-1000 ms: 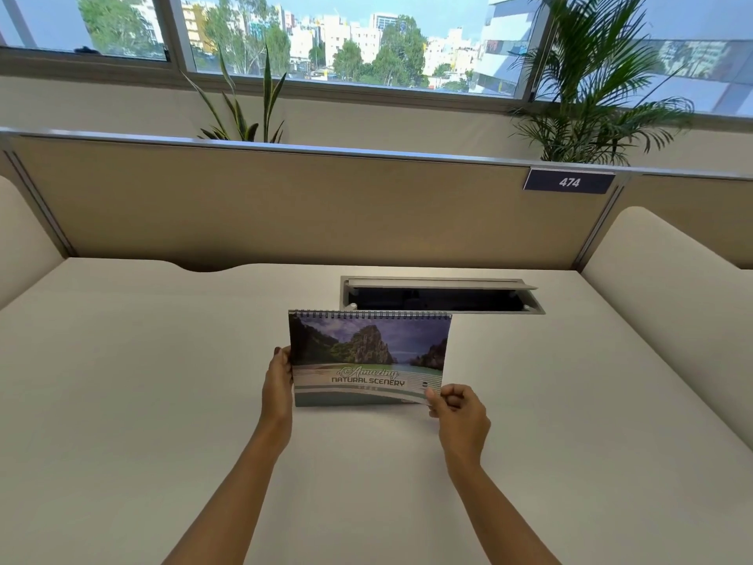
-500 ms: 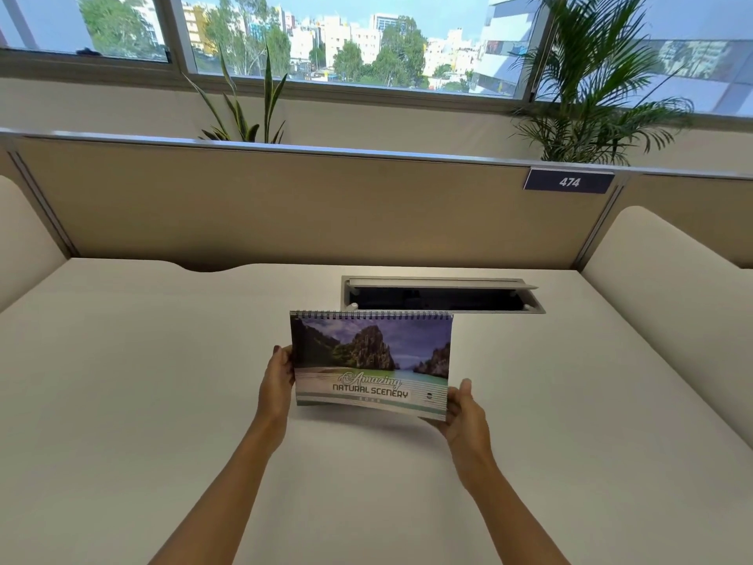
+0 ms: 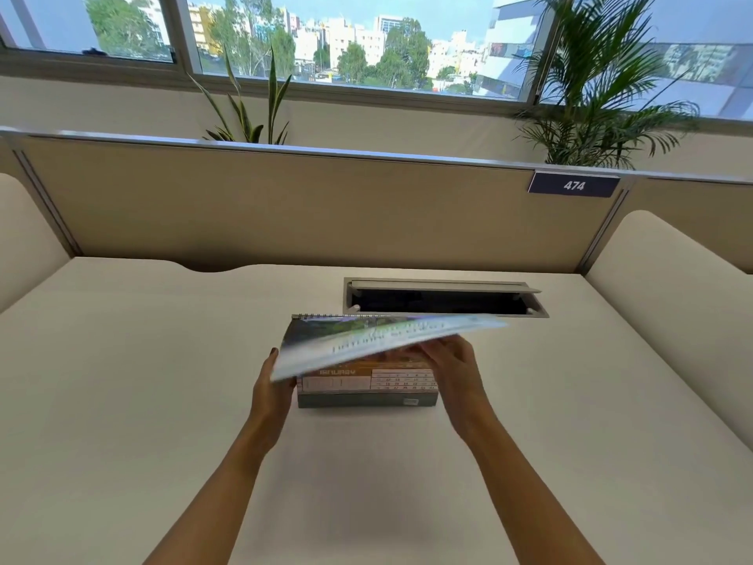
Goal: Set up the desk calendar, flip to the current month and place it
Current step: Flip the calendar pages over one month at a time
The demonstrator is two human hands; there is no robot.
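Observation:
A spiral-bound desk calendar (image 3: 366, 395) stands on the white desk (image 3: 122, 381) in the middle of the head view. Its cover page (image 3: 387, 340) is lifted up and blurred, swung away from the stand, and a January page shows underneath. My left hand (image 3: 273, 391) grips the calendar's left edge. My right hand (image 3: 456, 371) is under the raised cover page and holds it up at the right side. The spiral binding runs along the top edge.
An open cable hatch (image 3: 444, 297) is set into the desk just behind the calendar. A beige partition (image 3: 285, 205) with a "474" label (image 3: 573, 184) closes the back. Curved side panels stand left and right. Potted plants sit behind the partition by the window.
The cover page, which lay flat against the stand, has been lifted by my right hand and swung upward. The January page is now exposed. My left hand stays at the left edge.

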